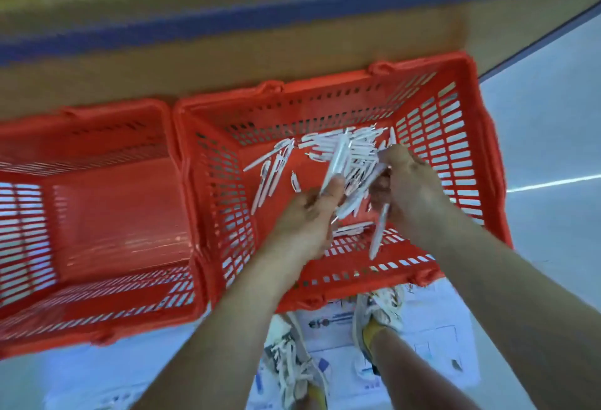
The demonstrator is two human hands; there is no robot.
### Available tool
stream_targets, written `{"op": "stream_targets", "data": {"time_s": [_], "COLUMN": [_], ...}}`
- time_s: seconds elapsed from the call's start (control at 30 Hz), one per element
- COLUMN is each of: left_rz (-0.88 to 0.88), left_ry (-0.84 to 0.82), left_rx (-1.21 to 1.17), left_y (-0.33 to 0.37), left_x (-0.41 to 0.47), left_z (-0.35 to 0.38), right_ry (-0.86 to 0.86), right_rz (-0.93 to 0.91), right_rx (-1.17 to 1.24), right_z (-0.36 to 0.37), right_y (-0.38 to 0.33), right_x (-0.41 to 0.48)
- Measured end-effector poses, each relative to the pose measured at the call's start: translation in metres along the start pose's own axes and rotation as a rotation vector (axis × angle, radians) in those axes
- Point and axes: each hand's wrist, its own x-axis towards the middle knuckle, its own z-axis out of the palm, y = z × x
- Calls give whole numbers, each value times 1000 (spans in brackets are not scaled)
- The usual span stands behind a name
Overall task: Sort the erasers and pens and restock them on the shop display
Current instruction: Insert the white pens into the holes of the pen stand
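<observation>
Gripping a fan of white pens (340, 156) in left hand (309, 211), thumb pressed across the barrels, far ends pointing up and away; probably held so to square the bundle before lifting out. Right hand (406, 182) curled round more pens just beside, seemingly feeding them toward the left. One dangling pen (377, 237) hanging below the right palm, half loose, likely to slip. Both hands low inside the right basket (227, 100), over its floor. Loose heap (361, 139) of remaining pens against the far wall, just beyond the fingertips; touching the held bundle or only near it, cannot tell. A few strays (273, 165) left of the heap. Left basket (97, 110) hard against the first. No erasers visible. Judged: gathering step, restocking not yet begun. Blurred shelf edge (227, 61) above; shoes (292, 361) on a printed sheet (439, 338) below.
</observation>
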Motion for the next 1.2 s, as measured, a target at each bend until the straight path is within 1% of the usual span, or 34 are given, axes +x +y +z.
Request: {"op": "stream_targets", "data": {"time_s": [0.1,0.17,0.2,0.27,0.33,0.4,0.5,0.6,0.73,0.8,0.87,0.97,1.07,1.2], "left_rz": [72,114,130,164,213,244,264,324,391,395,404,421,443,454], "left_ry": [-86,-108,-113,-103,-81,-55,-13,26,142,190,221,248,281,278], "left_rx": [-78,-91,-99,-117,-52,26,92,142,90,32,2,31,114,181], "left_y": [50,82,100,136,171,205,253,291,319,327,336,349,358,366], "left_x": [-74,-121,-145,-190,-232,-270,-322,-368,-416,-433,-447,-466,-477,-491], "left_z": [10,15,17,22,27,32,38,43,52,57,62,65,62,58], "right_ry": [16,15,-39,-232,-385,-449,-450,-430,-402,-416,-489,-561,-530,-510], "right_rz": [8,73,100,107,41,-31,-110,-162,-231,-243,-232,-251,-319,-267], "right_rx": [124,204,223,195,130,83,45,67,107,105,105,41,-30,14], "right_z": [8,9,6,-2,-12,-21,-30,-36,-44,-48,-50,-50,-47,-44], "right_y": [-47,-84,-106,-149,-192,-234,-284,-323,-363,-377,-389,-405,-415,-418], "right_x": [-69,-118,-143,-193,-238,-276,-320,-354,-388,-403,-415,-430,-437,-440]}}
